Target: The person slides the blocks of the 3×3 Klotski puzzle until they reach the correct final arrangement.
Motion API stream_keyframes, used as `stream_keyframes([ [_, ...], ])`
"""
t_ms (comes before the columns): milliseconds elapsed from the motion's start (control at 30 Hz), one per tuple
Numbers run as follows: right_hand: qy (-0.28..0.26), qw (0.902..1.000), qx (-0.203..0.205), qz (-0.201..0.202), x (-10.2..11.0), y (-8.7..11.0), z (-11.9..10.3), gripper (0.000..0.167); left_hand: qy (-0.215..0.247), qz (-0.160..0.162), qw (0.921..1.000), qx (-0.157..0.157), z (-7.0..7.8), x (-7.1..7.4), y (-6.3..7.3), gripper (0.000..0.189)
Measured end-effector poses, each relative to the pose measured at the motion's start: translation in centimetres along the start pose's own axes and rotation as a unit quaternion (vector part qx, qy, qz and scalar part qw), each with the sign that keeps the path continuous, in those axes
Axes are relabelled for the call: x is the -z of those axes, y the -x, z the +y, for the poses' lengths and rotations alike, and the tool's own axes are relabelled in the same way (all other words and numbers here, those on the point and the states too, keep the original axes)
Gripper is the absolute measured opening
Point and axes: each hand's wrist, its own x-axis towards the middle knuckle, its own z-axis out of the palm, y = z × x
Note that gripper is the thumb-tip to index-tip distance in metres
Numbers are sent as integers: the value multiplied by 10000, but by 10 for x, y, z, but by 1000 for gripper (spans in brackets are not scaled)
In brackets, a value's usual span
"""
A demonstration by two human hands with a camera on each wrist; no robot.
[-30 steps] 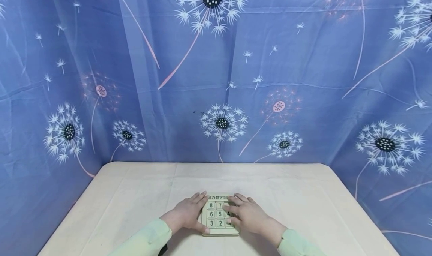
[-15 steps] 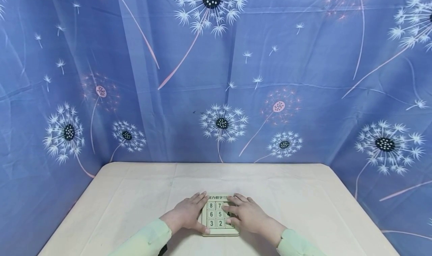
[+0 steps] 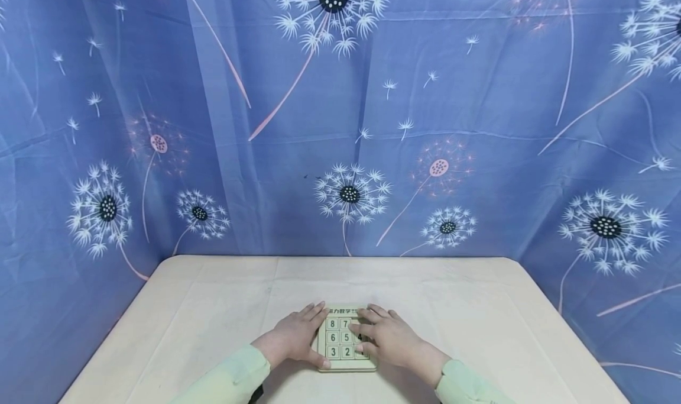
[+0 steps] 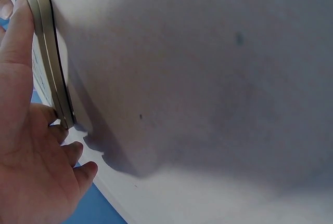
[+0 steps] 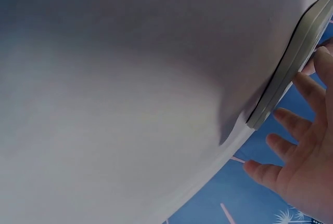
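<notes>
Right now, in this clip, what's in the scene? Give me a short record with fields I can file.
Object: number puzzle, flat on the pale table
Readable tiles: far row 8, 7; middle row 6, 5, 4; near row 3, 2
Unreadable: far-right and near-right spots, covered by fingers
Left hand: holds the puzzle's left side, thumb on the near-left corner
Right hand: fingers spread over the right column
Sleeves: pale green
Backdrop: blue cloth with dandelion print

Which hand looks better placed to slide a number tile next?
Probably the right hand: its fingers lie over the number puzzle near the 4 tile, while the left hand rests along the puzzle's left edge.
</notes>
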Motion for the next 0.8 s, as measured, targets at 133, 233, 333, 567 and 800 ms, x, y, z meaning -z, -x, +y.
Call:
stream_keyframes([
  [133, 17, 10000, 21, 1, 0, 1, 0, 47, 26, -22, 10000, -2, 0, 0, 0, 116],
  [233, 33, 10000, 80, 29, 1, 1, 0, 48, 67, -31, 10000, -2, 1, 1, 0, 115],
  [333, 22, 9999, 122, 77, 2, 2, 1, 51, 112, -38, 9999, 8, 1, 1, 1, 115],
  [567, -89, 9998, 121, 147, 9, 13, 5, 53, 84, -19, 10000, -47, 0, 2, 2, 115],
  [800, 170, 9994, 166, 243, 11, 24, 6, 52, 68, -9, 9999, -87, -1, 1, 1, 115],
])
